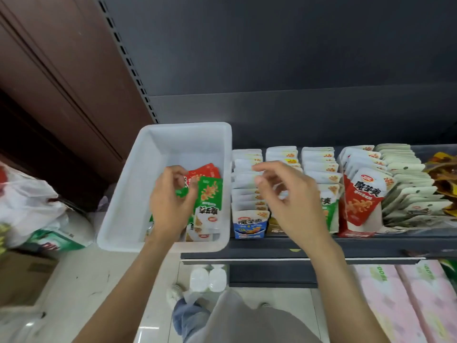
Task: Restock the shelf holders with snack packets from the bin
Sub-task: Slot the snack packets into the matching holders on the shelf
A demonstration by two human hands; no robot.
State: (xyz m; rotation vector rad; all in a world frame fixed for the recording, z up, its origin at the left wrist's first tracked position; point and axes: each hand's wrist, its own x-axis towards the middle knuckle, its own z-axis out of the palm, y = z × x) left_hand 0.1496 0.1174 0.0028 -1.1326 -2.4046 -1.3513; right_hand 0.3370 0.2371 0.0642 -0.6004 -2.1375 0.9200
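White plastic bin [128, 194] resting on left end of dark shelf [272, 245], part overhanging the floor. Inside, toward the near right corner: loose snack packets, green packet [210, 191] uppermost, red packet [206, 170] behind it. Left hand [170, 196] down in bin, fingers curled, pinching the green packet at its left edge. Right hand [284, 194] raised above the shelf holders [249, 225], fingers loosely bent, holding nothing visible. Holders just right of bin, filled with upright rows of packets; blue-fronted row [250, 189] touching the bin wall, red-and-white row [363, 194] further right. Plastic bags [32, 206] on floor at left.
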